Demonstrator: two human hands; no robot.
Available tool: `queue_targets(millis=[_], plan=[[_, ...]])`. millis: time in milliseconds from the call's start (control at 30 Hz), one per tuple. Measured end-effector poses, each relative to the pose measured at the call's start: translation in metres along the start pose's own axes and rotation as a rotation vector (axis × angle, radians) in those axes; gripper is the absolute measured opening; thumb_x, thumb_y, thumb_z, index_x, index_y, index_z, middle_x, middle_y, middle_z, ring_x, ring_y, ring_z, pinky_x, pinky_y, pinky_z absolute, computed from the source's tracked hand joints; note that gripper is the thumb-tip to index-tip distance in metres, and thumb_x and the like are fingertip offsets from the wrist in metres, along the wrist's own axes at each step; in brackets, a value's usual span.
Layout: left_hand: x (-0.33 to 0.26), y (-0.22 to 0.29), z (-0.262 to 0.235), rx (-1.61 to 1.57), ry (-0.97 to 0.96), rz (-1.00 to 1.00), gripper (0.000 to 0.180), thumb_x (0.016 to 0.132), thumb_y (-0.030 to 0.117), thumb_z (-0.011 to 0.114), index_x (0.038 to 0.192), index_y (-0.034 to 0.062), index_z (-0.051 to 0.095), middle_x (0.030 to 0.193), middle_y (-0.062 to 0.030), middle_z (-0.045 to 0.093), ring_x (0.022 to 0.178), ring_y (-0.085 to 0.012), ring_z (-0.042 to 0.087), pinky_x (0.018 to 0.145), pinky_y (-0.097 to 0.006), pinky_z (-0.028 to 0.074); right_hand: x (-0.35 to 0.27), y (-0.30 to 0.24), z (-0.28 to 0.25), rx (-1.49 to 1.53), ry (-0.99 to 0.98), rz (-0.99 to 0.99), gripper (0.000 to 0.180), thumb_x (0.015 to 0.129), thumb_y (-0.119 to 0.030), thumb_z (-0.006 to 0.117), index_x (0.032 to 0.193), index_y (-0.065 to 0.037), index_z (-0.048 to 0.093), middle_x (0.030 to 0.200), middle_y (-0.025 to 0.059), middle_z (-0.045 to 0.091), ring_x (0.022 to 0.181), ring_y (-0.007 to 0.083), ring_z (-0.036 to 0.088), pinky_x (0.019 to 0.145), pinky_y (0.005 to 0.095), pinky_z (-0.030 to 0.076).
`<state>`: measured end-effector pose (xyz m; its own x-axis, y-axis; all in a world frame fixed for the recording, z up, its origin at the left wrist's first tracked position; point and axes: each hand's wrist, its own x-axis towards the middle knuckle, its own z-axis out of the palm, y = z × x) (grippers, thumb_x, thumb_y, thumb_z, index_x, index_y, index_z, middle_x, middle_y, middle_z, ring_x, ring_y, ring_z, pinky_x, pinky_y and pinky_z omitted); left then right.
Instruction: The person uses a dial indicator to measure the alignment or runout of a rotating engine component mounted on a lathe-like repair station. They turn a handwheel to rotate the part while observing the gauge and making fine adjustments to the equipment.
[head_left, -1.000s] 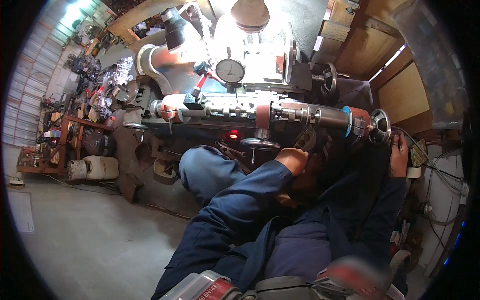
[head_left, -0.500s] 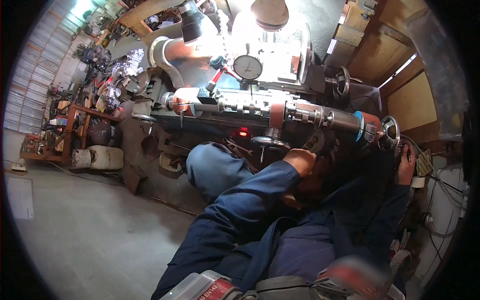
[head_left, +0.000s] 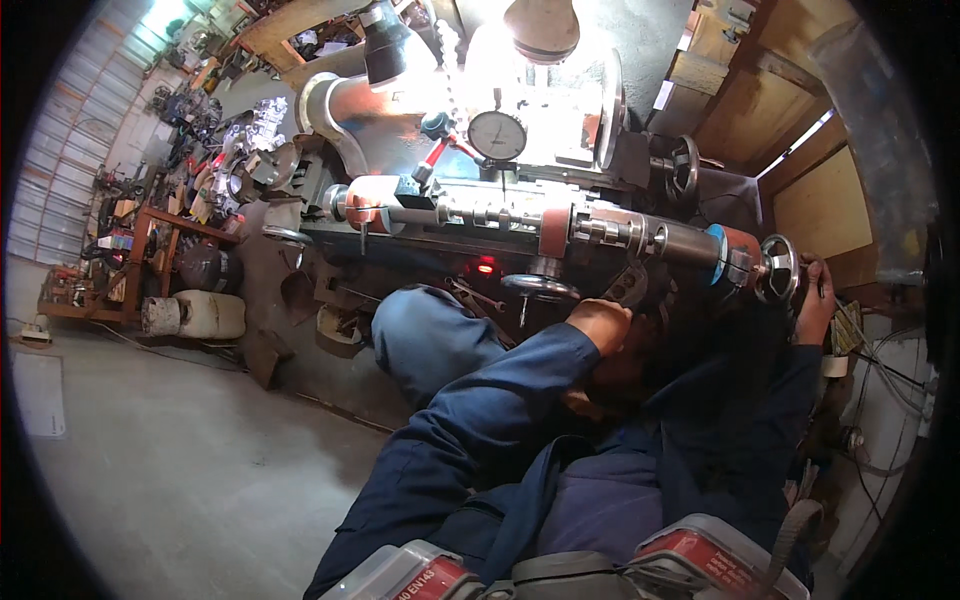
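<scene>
My left hand [head_left: 600, 325] is closed in front of the machine, at the lower end of a grey metal piece with a hole [head_left: 630, 285]; its kind is unclear. On the far right my right hand [head_left: 815, 300] has its fingers against the rim of a steel handwheel [head_left: 778, 268]. A crankshaft-like steel shaft [head_left: 490, 215] lies lengthwise in the machine between an orange holder [head_left: 368, 203] and a steel cylinder [head_left: 690, 248]. Above the shaft stands a round dial gauge [head_left: 497, 135] on a red-armed stand [head_left: 430, 160]. The fingertips of my left hand are hidden in shadow.
Another handwheel [head_left: 540, 287] juts out near my left hand, above my knee [head_left: 430, 340]. Bright lamps [head_left: 540, 30] hang over the machine. Spanners [head_left: 480, 293] lie below it. At left are a rusty frame [head_left: 150, 270], a white jug [head_left: 212, 315] and heaped parts.
My right hand has moved up and slightly inward, from below the handwheel to its rim. My left hand, the shaft and the gauge stay put.
</scene>
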<state>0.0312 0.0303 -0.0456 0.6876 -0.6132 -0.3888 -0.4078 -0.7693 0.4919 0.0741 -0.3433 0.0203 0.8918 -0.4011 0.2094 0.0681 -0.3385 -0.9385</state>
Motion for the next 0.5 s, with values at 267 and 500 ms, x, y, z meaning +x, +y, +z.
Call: queue_targets(millis=[267,500], plan=[[-0.003,0.005,-0.008,0.004,-0.056,-0.045,0.042,0.077,0.028,0.073,0.109,0.0034,0.061,0.106,-0.0157,0.067,0.102,-0.0334,0.064,0.084,-0.042,0.052,0.029,0.025,0.008,0.11,-0.113,0.073,0.043,0.093,-0.045,0.056,0.101,-0.003,0.064,0.097,0.0036,0.064,0.088,0.0121,0.058,0.078,0.0267,0.048],[0.0,0.004,-0.005,-0.005,-0.094,-0.095,0.041,0.077,0.027,0.073,0.109,0.0039,0.061,0.107,-0.0154,0.066,0.103,-0.0333,0.063,0.085,-0.042,0.052,0.03,0.022,0.025,0.231,-0.277,0.117,0.037,0.099,-0.039,0.049,0.099,-0.004,0.062,0.09,0.0011,0.062,0.083,0.0101,0.057,0.073,0.0253,0.047]])
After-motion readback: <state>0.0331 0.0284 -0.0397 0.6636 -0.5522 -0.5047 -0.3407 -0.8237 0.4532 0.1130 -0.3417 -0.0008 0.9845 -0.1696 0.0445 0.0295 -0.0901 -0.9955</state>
